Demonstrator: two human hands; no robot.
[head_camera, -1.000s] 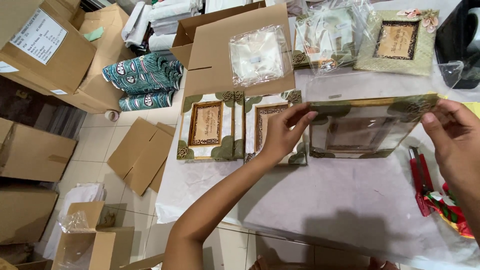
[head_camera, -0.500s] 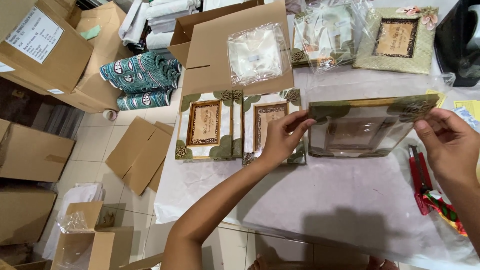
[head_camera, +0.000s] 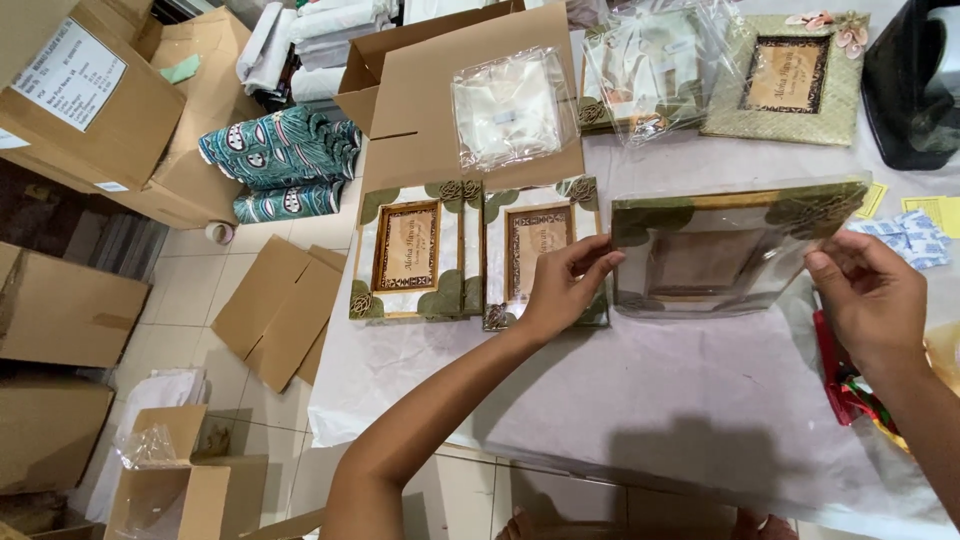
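Note:
My left hand (head_camera: 565, 285) and my right hand (head_camera: 870, 295) hold a picture frame in a clear plastic bag (head_camera: 725, 245) by its two ends, tilted above the table (head_camera: 640, 400). The frame is wooden with green leaf trim at the corners. Just left of my left hand lie two similar white frames with green leaves, one (head_camera: 415, 250) at the table's edge and one (head_camera: 530, 240) partly under my fingers.
An open cardboard box (head_camera: 420, 90) with a clear bag (head_camera: 510, 110) on its flap stands behind the frames. A bagged frame (head_camera: 650, 65) and a woven green frame (head_camera: 785, 75) lie at the back. Red scissors (head_camera: 840, 375) lie right. Cardboard boxes (head_camera: 85, 100) and patterned fabric rolls (head_camera: 280, 150) crowd the floor.
Both hands have shifted slightly along the bagged frame's ends; my right hand has moved in from the right edge. The frame stays tilted in about the same place.

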